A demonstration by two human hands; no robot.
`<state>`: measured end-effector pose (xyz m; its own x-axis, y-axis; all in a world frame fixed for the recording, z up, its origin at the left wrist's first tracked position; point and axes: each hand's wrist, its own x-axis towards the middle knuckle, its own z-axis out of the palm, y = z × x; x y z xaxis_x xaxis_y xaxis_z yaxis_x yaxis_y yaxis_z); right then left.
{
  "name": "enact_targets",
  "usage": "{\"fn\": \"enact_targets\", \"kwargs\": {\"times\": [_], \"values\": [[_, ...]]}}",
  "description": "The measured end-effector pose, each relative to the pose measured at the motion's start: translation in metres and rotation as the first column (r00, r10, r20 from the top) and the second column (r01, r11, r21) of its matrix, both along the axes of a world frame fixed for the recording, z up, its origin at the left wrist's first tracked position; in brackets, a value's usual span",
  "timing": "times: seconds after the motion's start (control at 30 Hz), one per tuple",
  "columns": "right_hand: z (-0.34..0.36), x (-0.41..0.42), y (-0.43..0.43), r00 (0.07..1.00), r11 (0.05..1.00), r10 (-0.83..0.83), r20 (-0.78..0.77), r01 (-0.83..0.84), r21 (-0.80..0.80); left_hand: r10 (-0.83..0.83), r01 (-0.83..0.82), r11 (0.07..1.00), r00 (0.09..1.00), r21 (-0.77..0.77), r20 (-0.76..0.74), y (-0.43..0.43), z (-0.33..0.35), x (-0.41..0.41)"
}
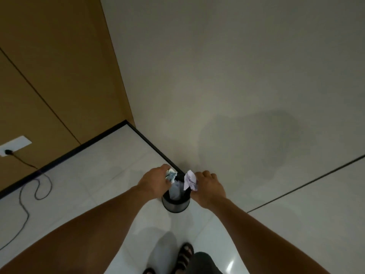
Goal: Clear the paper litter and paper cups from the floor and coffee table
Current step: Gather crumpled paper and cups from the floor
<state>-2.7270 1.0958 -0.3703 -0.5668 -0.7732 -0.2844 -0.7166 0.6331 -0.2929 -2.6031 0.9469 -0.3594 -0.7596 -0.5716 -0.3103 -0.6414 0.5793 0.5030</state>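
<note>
– Underfoot, what is the surface, and what sort of room is this?

– Glossy white floor tiles [98,175] that catch the light. A brown wood-panelled wall [49,66] stands on the left and a plain off-white wall [237,66] fills the view ahead and to the right. A black skirting strip [79,148] runs along the base of both. Low on the brown wall, a white socket plate [15,148] holds a plug, and its thin dark cable [37,186] loops across the tiles.

– Where is the paper litter?

– Held in the air over a round black mesh wastebasket [175,206]. The wastebasket stands upright against the off-white wall, mouth up, with something pale inside. The left hand [156,179], back uppermost, curls its fingers round a crumpled wad of greenish printed paper [170,175] above the left rim. The right hand [209,186] grips a crumpled pale lilac sheet [190,179] above the right rim.

– Which way do they point?

– The lilac sheet is longer than it is wide. Its long axis runs up and down, lower end towards the basket's mouth. The printed wad is compact, so I cannot tell its axis. One dark sandalled foot [184,254] shows near the bottom edge.
</note>
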Motion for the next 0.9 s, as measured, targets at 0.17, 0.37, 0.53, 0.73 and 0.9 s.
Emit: {"fn": "enact_targets", "kwargs": {"times": [0.17,0.37,0.53,0.73,0.9], "values": [[-0.045,-0.053,-0.046,0.996,0.998,-0.052,0.07,0.048,0.05,-0.08,0.074,0.994,0.994,0.079,0.071,-0.046,-0.043,-0.066],[-0.118,-0.105,-0.085,0.977,0.982,-0.152,0.151,0.132,0.134,-0.15,0.109,0.973,0.968,0.202,0.201,-0.087,-0.124,-0.128],[-0.212,-0.134,-0.114,0.946,0.959,-0.259,0.197,0.228,0.168,-0.207,0.123,0.952,0.933,0.282,0.295,-0.121,-0.226,-0.158],[-0.352,-0.128,-0.152,0.863,0.889,-0.428,0.269,0.348,0.297,-0.338,0.175,0.906,0.847,0.385,0.411,-0.159,-0.369,-0.187],[-0.404,-0.108,-0.161,0.788,0.834,-0.539,0.297,0.452,0.315,-0.501,0.263,0.82,0.76,0.508,0.415,-0.176,-0.421,-0.172]]}}
